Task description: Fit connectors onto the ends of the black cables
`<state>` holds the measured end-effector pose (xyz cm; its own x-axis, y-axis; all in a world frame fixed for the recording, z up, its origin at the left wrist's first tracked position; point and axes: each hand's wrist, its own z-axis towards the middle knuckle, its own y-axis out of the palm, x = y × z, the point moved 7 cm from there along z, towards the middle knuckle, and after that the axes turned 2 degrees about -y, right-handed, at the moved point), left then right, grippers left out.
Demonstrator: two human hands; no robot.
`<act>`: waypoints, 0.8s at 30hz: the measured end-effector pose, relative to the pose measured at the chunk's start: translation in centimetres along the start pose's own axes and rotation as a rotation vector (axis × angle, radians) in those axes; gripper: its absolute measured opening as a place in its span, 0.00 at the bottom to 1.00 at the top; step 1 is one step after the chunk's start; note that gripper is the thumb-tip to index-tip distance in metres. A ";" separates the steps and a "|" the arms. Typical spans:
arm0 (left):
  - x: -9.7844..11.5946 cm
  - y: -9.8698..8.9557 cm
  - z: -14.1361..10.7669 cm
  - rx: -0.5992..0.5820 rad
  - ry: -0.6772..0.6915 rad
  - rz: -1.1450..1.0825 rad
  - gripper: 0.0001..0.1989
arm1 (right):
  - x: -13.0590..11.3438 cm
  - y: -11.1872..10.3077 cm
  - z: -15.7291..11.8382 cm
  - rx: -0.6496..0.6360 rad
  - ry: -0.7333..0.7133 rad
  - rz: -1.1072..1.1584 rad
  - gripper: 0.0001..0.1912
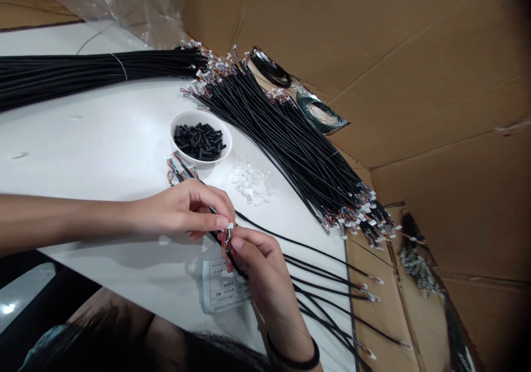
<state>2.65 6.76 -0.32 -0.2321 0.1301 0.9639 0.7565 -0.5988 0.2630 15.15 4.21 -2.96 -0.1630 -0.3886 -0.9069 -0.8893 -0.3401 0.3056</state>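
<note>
My left hand (199, 208) pinches a small white connector (229, 226) between thumb and fingertips. Coloured wires (227, 239) run from that connector down to a black cable. My right hand (261, 258), with a black band on the wrist, closes its thumb and fingers on the cable (238, 268) beside the wires. Just beyond my left hand stands a white bowl (227, 151) of short black tubes (200, 141). A pile of small white pieces (251, 181) lies to the bowl's right. Under my right hand is a printed paper label (222, 286).
Bundles of black cables with white connectors lie at the back left (103, 67) and back right (282, 139). Several loose cables (332, 280) reach the table's right edge. Cardboard (415, 56) rises behind, near a clear plastic bag (141, 6) and coiled wires (317, 112).
</note>
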 end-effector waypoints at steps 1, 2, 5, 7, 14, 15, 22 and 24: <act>0.1 0.0 0.0 -0.006 0.017 0.001 0.08 | 0.0 0.0 0.0 0.002 -0.003 0.013 0.04; 0.1 0.0 0.1 -0.009 0.029 0.000 0.08 | 0.1 0.0 0.1 0.005 -0.004 0.024 0.04; 0.2 -0.1 0.1 -0.015 0.043 -0.009 0.08 | 0.2 0.1 0.1 0.008 0.004 0.043 0.05; 0.1 -0.1 0.1 -0.015 0.038 -0.007 0.08 | 0.0 0.1 0.2 0.010 0.002 0.038 0.07; 0.1 -0.1 0.0 -0.005 -0.004 0.006 0.08 | -0.9 -0.1 0.2 0.054 -0.053 -0.027 0.11; 0.1 -0.1 0.0 -0.003 -0.006 0.009 0.08 | -1.0 -0.1 0.3 0.053 -0.063 -0.030 0.11; 0.1 0.0 0.1 -0.014 -0.013 0.030 0.08 | -1.2 -0.3 0.1 0.073 -0.087 -0.036 0.10; 0.1 0.0 0.0 -0.015 -0.015 0.043 0.08 | -0.9 -0.4 0.1 0.081 -0.037 -0.025 0.06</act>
<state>2.62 6.81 -0.19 -0.1902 0.1162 0.9748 0.7564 -0.6156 0.2210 15.57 4.73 -2.31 -0.1542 -0.3483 -0.9246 -0.9247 -0.2788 0.2593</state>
